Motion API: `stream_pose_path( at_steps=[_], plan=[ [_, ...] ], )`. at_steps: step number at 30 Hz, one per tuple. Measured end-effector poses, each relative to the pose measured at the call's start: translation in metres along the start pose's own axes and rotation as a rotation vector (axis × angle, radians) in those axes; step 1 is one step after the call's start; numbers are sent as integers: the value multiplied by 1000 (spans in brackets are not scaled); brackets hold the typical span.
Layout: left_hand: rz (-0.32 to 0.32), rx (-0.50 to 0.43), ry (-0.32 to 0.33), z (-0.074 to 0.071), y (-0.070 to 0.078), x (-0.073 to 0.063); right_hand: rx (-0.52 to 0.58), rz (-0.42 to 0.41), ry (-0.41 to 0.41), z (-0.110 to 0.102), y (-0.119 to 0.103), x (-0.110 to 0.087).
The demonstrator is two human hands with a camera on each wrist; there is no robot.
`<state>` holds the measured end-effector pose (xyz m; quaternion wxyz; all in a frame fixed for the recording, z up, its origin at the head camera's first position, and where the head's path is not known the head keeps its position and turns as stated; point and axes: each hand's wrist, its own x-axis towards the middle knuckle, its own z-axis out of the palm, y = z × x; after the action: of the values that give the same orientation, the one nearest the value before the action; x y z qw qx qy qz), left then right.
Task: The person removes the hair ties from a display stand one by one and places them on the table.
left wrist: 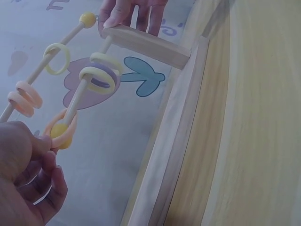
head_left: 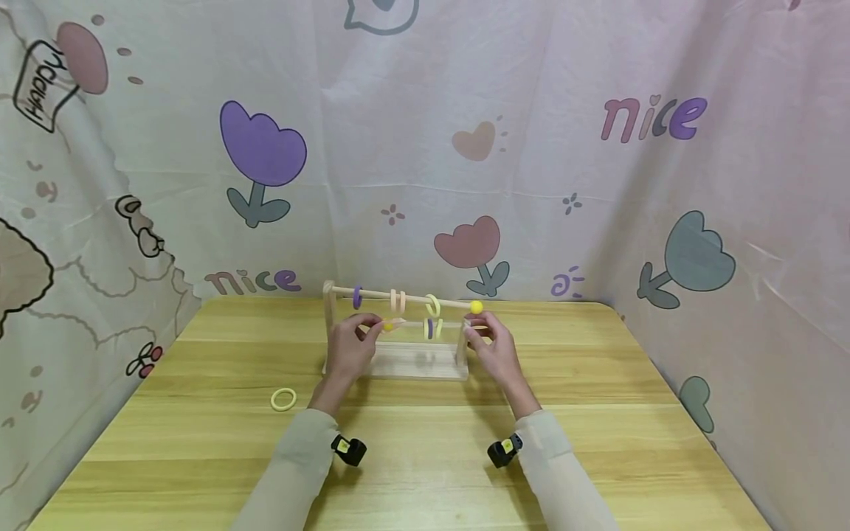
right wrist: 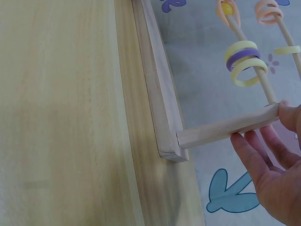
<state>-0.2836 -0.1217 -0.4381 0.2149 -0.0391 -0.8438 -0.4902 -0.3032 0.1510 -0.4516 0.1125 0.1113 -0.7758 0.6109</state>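
Note:
A wooden stand (head_left: 418, 363) has two rods, each tipped with a yellow ball. My left hand (head_left: 350, 348) pinches a peach ring (left wrist: 74, 123), which surrounds the yellow ball (left wrist: 61, 137) at the free end of the lower rod (right wrist: 266, 88). Two pale yellow rings and a purple ring (right wrist: 233, 58) between them hang farther along that rod. My right hand (head_left: 496, 352) grips the top of the right post (right wrist: 221, 128) between thumb and fingers. On the upper rod (head_left: 451, 302) hang a purple ring (head_left: 357, 298), two peach rings and a pale yellow ring.
A loose pale yellow ring (head_left: 283, 410) lies on the wooden table (head_left: 219, 450), left of the stand and near my left forearm. Behind the table hangs a printed curtain (head_left: 372, 133). The upper rod's yellow ball (head_left: 476, 307) sits just above my right hand.

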Motion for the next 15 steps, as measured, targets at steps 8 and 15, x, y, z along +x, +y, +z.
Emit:
stream_pose_path(
  at_steps=[8, 15],
  plan=[
    [-24, -14, -9, -1, -2, 4, -1, 3, 2, 0, -1, 0],
    [-29, -12, -12, 0, -5, 10, 2, 4, -1, 0, -3, -1]
  ],
)
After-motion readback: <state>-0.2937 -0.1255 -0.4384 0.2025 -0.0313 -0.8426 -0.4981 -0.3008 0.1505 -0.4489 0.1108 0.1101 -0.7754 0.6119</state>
